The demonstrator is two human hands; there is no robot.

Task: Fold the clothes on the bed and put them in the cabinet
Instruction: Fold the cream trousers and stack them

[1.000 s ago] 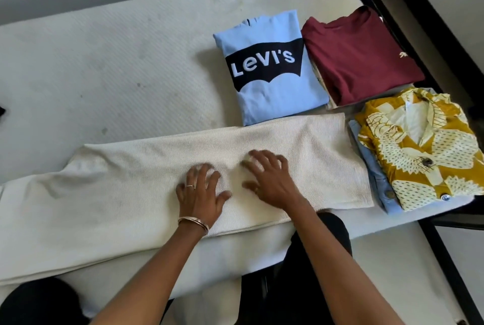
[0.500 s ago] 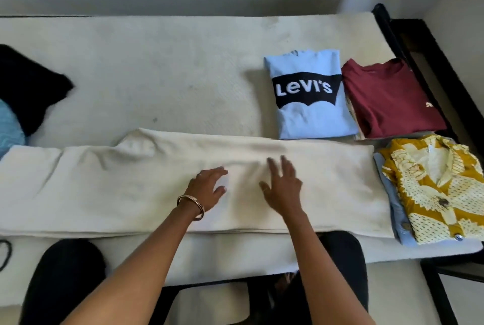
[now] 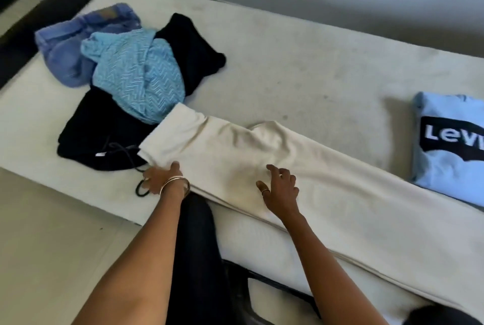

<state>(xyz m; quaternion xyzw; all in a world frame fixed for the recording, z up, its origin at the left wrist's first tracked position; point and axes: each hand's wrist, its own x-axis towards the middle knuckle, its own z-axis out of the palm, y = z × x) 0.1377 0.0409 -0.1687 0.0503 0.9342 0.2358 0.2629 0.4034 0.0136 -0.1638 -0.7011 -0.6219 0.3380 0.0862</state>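
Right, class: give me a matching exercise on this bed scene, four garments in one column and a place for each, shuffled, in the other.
Things:
1. cream trousers
2. Levi's top
3. jeans
4. zigzag top

Places:
A. folded, at the right edge
B. far left of the heap
C. stretched along the near edge, under both hands
D. on top of the black clothes

Pairs: 1-C, 2-A, 3-B, 4-D

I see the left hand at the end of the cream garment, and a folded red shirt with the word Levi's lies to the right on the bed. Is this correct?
Not quite. In the head view the folded shirt with the Levi's print is light blue, not red. The rest holds: the left hand is at the end of the cream garment, and the shirt lies to the right on the bed.
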